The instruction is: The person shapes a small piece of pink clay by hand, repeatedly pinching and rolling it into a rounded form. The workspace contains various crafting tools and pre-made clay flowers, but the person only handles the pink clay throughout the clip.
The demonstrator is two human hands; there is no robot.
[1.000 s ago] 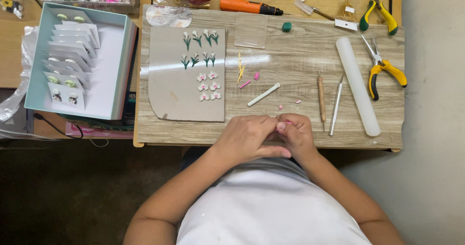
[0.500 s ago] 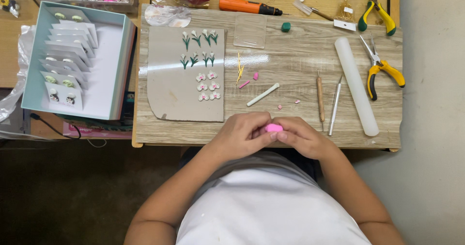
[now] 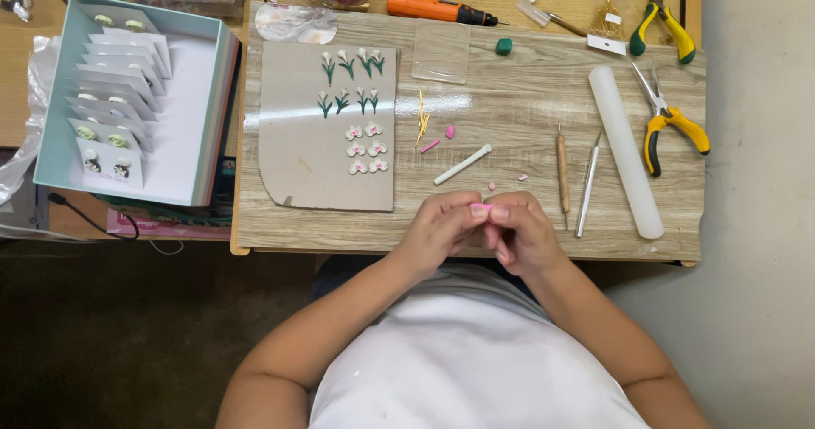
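Note:
My left hand [image 3: 441,225] and my right hand [image 3: 522,229] meet at the near edge of the wooden board [image 3: 526,81]. Between their fingertips they pinch a small pink clay piece [image 3: 480,209]. Just beyond them lie a white clay roll [image 3: 463,164], a few pink clay bits [image 3: 440,139] and thin yellow strands [image 3: 421,117]. To the left a grey card [image 3: 297,149] carries small green-stemmed flowers [image 3: 348,81] and white-and-pink blossoms [image 3: 365,147].
A white roller [image 3: 625,149], a wooden tool [image 3: 561,168] and a metal tool [image 3: 587,185] lie right of my hands. Yellow pliers [image 3: 671,119] and green-yellow pliers [image 3: 662,23] sit far right, an orange tool [image 3: 437,8] at the back. A pale blue box [image 3: 182,98] of earring cards stands left.
My hands have stayed together at the table's edge while the fingers worked the pink clay; it showed clearly half a second ago and now peeks out between the fingertips.

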